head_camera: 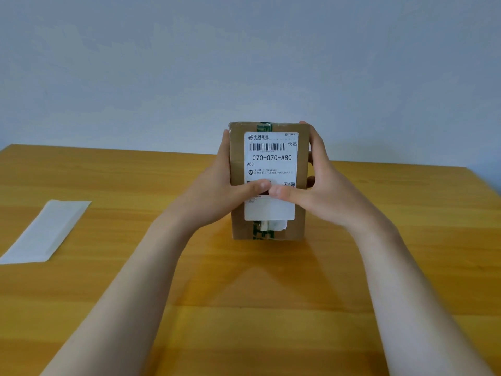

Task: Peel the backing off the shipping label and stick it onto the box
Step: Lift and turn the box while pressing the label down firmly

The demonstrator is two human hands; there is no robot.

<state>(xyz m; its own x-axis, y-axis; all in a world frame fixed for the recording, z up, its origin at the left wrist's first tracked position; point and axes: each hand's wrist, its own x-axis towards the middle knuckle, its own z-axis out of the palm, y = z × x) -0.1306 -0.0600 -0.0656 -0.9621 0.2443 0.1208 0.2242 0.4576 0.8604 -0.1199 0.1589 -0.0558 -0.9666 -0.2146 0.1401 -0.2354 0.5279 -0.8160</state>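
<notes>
A brown cardboard box (238, 223) with green tape stands upright on the wooden table, its front face toward me. The white shipping label (271, 158) with a barcode and "070-070-A80" lies flat on that face. My left hand (217, 191) grips the box's left side, its thumb pressing on the label's lower middle. My right hand (314, 185) grips the right side, fingers wrapped behind the edge, thumb pressing the label beside the other thumb. The peeled white backing sheet (46, 232) lies flat on the table at the far left.
The wooden table (244, 308) stretches wide under my forearms. A plain pale wall rises behind the box. A scrap of older white label (276, 225) shows under the new label's bottom edge.
</notes>
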